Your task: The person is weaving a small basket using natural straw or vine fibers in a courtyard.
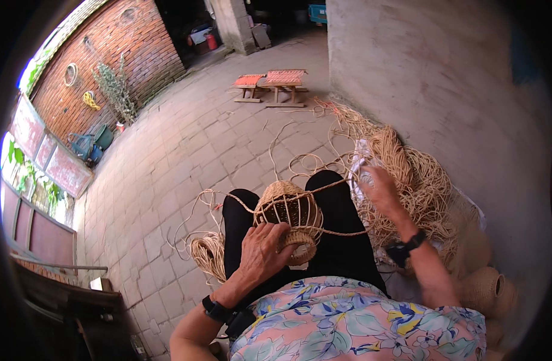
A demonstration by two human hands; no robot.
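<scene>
A small woven basket of tan cord lies on its side between my knees. Pale upright ribs show across its open middle band, and a braided ring-shaped rim faces me. My left hand is closed around the basket beside this rim. My right hand is raised off to the right, in front of the rope pile. Motion smears its fingers, so I cannot tell whether they grip anything. One loose cord crosses over the basket towards that hand. Another cord runs straight out rightward from near the rim.
Heaped tan rope fills the ground along the plaster wall. A smaller coil lies by my left knee, with loose strands around it. Finished-looking woven pieces sit at my lower right. Two low stools stand ahead on the paving.
</scene>
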